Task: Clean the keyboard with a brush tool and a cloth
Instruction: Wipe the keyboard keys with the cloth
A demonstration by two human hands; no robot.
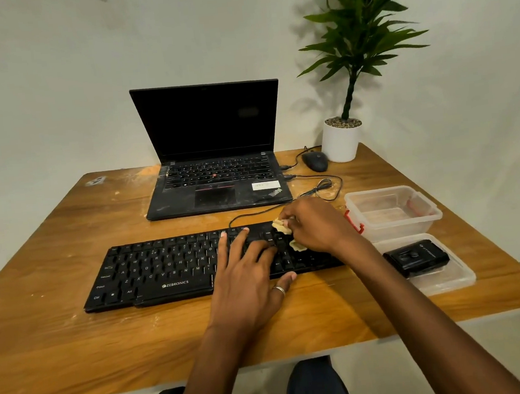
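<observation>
One keyboard point(164, 269): left hand point(244, 281) flat on keys; right hand point(315, 226) clutches one cloth point(282, 226) at three o'clock, near one tub point(395, 231).

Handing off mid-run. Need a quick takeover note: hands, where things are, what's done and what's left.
Left hand: open, fingers flat on the keyboard, likely steadying it.
Right hand: grips the cloth, pressed onto the keys at the keyboard's right end.
Things: the keyboard lies on the table. A black item sits on a clear lid to its right; I can't tell if it is the brush tool.
Done: cloth wiping is under way; brushing can't be judged.
Left: probably wipe the remaining keys, then check whether brushing is needed.
</observation>
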